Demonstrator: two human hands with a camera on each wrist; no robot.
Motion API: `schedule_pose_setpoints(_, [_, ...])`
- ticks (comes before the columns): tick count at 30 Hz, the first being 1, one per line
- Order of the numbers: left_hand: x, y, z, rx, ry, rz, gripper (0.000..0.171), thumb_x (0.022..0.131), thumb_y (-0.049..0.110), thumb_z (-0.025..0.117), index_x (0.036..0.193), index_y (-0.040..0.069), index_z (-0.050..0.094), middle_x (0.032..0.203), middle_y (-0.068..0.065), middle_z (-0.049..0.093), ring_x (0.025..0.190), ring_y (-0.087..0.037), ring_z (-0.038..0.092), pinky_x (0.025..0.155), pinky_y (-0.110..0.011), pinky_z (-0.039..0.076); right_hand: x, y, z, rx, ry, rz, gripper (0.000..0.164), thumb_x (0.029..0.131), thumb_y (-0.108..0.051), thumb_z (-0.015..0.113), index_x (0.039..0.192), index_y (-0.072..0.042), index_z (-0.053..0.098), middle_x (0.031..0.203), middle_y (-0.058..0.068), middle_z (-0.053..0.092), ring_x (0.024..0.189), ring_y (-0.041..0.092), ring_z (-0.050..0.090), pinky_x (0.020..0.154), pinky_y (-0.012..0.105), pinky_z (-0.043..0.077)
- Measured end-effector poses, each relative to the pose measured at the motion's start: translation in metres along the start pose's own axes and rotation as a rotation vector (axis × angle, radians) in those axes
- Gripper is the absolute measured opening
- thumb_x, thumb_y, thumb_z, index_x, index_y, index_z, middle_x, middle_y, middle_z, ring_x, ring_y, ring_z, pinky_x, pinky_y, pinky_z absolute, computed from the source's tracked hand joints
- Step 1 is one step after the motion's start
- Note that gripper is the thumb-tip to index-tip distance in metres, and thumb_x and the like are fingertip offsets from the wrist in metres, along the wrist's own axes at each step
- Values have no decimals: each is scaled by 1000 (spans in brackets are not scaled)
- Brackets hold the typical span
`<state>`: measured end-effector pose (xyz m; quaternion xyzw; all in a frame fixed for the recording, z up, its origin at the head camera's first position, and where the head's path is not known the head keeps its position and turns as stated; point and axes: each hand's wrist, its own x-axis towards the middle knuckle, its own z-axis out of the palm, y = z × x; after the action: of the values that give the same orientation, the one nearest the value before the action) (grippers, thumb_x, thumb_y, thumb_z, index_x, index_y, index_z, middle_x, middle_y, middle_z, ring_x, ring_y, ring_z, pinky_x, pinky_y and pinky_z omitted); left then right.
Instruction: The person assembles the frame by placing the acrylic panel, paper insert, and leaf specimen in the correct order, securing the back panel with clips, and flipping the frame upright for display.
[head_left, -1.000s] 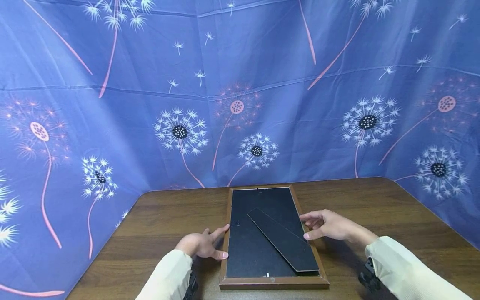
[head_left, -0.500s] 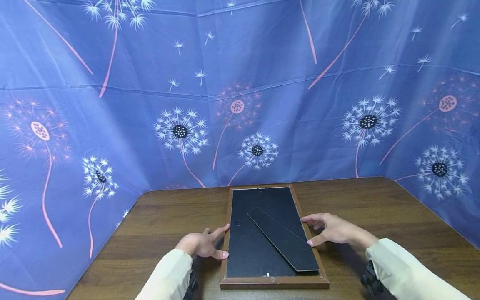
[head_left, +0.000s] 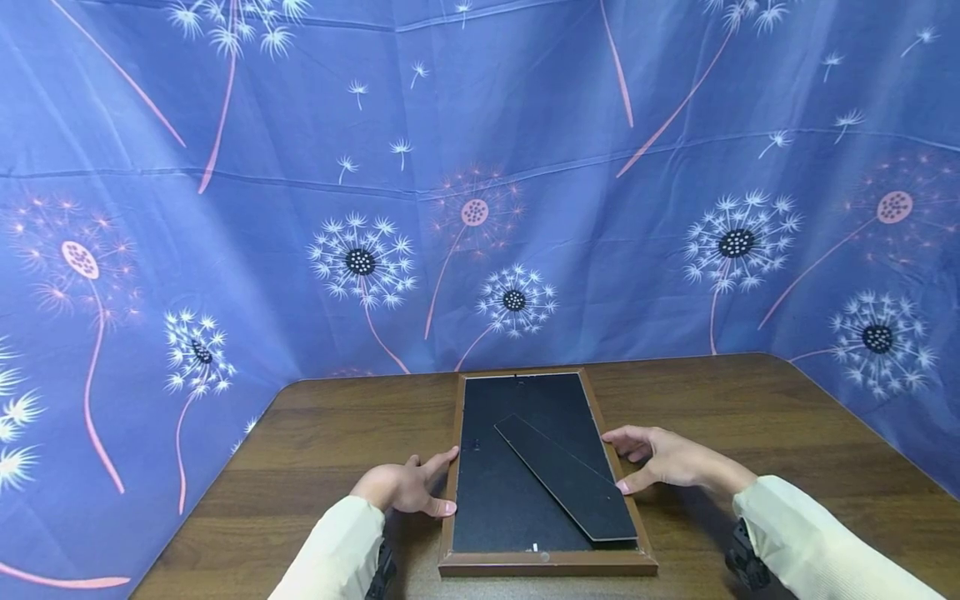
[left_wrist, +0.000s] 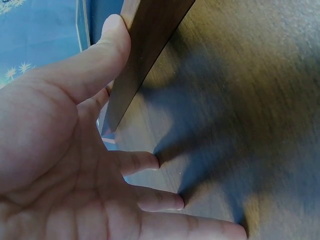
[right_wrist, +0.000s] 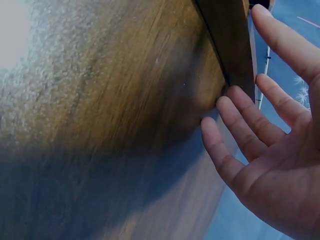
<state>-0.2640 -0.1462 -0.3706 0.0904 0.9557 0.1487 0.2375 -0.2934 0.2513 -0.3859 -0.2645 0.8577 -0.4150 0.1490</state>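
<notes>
A picture frame [head_left: 548, 564] with a brown wooden border lies back side up on the table, its black backing board [head_left: 495, 492] showing. Slanting across that board is a black easel stand [head_left: 570, 483], its wide end toward the near right corner. My left hand [head_left: 405, 487] touches the frame's left edge with thumb and index finger. In the left wrist view its other fingers [left_wrist: 165, 200] stretch down onto the table. At the right edge, my right hand [head_left: 667, 457] touches the border with thumb and index fingertips, its fingers loosely bent. Whatever is under the frame is hidden.
The brown wood-grain table [head_left: 337, 425] extends to both sides of the frame. Behind and beside it hangs a blue cloth [head_left: 600, 292] printed with dandelions. Each wrist carries a small black device, such as the right wrist camera [head_left: 745, 557] below the cream sleeve [head_left: 817, 533].
My right hand's thumb has come down a little toward me onto the frame's right side, and its index fingertip has shifted slightly. The left hand and the frame look the same.
</notes>
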Motion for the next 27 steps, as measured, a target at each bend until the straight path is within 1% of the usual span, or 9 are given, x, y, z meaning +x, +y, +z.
schedule_pose_setpoints(2, [1,-1,1,-6,-3,0,86,92,44,73,161,27,25,155,-31,31,139,-54,37,106,-65,37,2,0,1,5,-1,-6,73,80,-14,87,137,13,49,122,22,60,109,38,58,91,50,48])
schedule_pose_setpoints(5, [4,-5,3,-4,-4,11,86,92,45,72,162,28,23,156,-32,29,140,-55,36,107,-67,35,4,-1,1,14,-4,9,73,78,-12,87,136,12,49,119,19,58,108,35,56,90,47,47])
schedule_pose_setpoints(8, [9,-10,6,-8,-5,22,87,92,48,71,162,30,23,157,-33,28,141,-55,34,107,-68,33,6,-5,2,18,1,48,72,77,-9,87,135,10,49,116,17,57,106,32,54,88,44,46])
schedule_pose_setpoints(12, [15,-14,9,5,0,29,88,91,51,72,162,31,23,157,-33,29,140,-54,36,107,-68,33,8,-9,3,-2,13,102,71,74,-4,87,133,7,50,110,15,55,101,30,53,84,40,46])
schedule_pose_setpoints(16, [16,-14,10,5,2,25,89,90,50,73,161,29,24,157,-32,30,141,-53,36,107,-68,34,11,-13,3,-22,1,138,70,73,-2,86,132,6,49,105,14,51,97,29,50,80,39,44])
schedule_pose_setpoints(21, [14,-11,8,0,-8,13,88,91,49,71,162,29,22,157,-32,27,142,-54,34,108,-68,32,13,-17,5,-43,-8,155,68,73,1,85,130,3,47,102,13,49,93,28,48,76,38,42])
schedule_pose_setpoints(27, [13,-8,8,15,-4,2,88,91,50,71,162,32,22,157,-31,28,138,-55,38,107,-66,35,17,-20,7,-92,-9,181,67,69,4,84,124,-1,45,96,13,48,85,27,48,70,37,41])
